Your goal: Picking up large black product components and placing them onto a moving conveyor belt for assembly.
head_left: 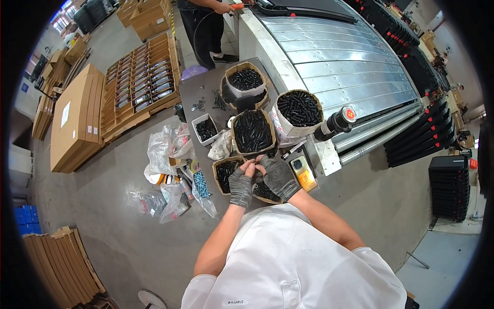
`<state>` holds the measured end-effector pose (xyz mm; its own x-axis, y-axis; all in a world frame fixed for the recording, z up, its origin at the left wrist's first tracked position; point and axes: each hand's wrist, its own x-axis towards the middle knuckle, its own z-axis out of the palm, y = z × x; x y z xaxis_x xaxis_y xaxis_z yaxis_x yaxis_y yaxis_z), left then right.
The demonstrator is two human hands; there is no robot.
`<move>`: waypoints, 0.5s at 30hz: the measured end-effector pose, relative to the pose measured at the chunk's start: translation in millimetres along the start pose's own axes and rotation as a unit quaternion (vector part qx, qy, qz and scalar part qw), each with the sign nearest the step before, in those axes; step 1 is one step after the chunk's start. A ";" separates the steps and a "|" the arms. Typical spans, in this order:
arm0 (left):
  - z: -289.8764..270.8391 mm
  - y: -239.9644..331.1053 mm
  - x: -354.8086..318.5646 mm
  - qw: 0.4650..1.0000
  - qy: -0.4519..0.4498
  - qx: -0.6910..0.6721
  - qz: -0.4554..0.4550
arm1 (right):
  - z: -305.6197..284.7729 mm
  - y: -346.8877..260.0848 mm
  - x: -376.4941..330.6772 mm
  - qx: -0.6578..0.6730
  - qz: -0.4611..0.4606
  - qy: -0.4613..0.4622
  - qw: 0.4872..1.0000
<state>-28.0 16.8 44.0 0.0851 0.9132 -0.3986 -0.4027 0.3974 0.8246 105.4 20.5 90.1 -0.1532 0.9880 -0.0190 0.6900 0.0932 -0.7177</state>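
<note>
My left hand (241, 185) and my right hand (278, 176), both in grey fingerless gloves, meet at the fingertips. Their fingers are pinched; whatever is between them is too small to make out. Just beyond them stands an open box of black bolts (252, 131). Below my left hand is a smaller box of black parts (224, 174), partly covered by the glove. Under my right hand lies another container of small black parts (266, 192), mostly hidden. A phone in a yellow case (302, 172) lies right of my right hand.
A bag of black screws (299, 108) and a tub of black bolts (245, 78) stand farther back. A white box (205, 129) sits left. Plastic bags (167, 147) lie on the left. A metal roller-sided conveyor (339, 56) runs right; another person (206, 26) stands beyond.
</note>
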 end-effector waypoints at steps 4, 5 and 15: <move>-11.5 -10.5 7.4 0.999 0.028 -0.022 0.032 | 12.1 3.1 -0.5 0.002 -0.032 0.033 0.999; -19.2 -11.9 7.6 0.999 0.027 0.008 0.025 | 13.5 8.9 -2.7 0.069 -0.011 0.045 0.997; -83.4 -34.6 -25.1 0.995 0.030 0.091 -0.021 | 60.6 117.2 -39.8 -0.154 -0.007 -0.179 0.972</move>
<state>-92.3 -27.4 -8.1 0.0417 0.8903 -0.4535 -0.2269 0.4504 0.8635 149.5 -15.4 -35.5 -0.3628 0.8852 -0.2913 0.8568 0.1939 -0.4778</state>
